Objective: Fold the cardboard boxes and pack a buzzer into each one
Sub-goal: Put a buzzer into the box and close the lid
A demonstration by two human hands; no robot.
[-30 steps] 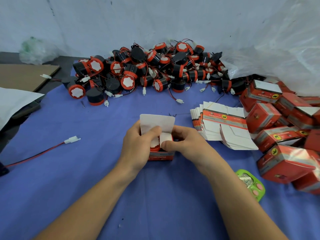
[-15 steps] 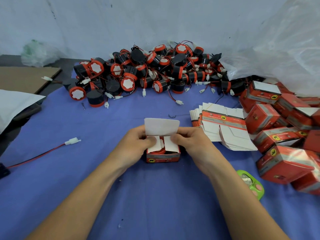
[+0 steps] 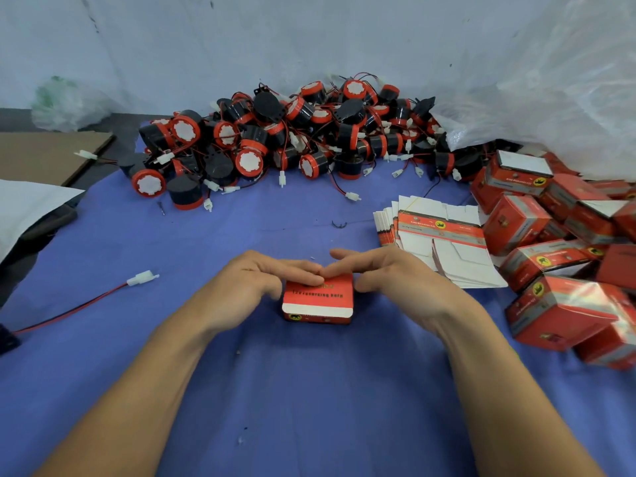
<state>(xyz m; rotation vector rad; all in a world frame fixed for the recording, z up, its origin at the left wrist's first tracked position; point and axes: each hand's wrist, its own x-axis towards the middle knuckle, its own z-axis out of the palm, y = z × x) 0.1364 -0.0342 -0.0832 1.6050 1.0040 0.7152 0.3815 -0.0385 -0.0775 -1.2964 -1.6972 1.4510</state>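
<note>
— What lies nearest?

— Two bare forearms reach in from the near edge over the blue-covered table (image 3: 309,401). They meet at a small red cardboard box (image 3: 318,302), which stands on the cloth in the near middle.

— And each grip?

— The left grip (image 3: 247,284) is released: its fingers (image 3: 303,271) lie straight and flat on the box lid and press on it. The right grip (image 3: 389,273) is likewise released. Its straight fingers touch the far edge of the lid, and the fingertips of the two meet there.

— Is the box closed?

— The lid is down, with a white strip of flap showing along its near edge. What is inside is hidden.

— Farther out?

— To the left a red and black wire with a white plug (image 3: 142,278) lies on the cloth. To the right sits a stack of flat unfolded cartons (image 3: 444,242), and beyond it, at the right edge, a heap of folded red boxes (image 3: 564,304).

— And at the far side?

— A pile of black and red buzzers (image 3: 292,139) with tangled wires lies against the wall. A brown cardboard sheet (image 3: 44,156) lies far left and a clear plastic bag (image 3: 550,98) far right.
</note>
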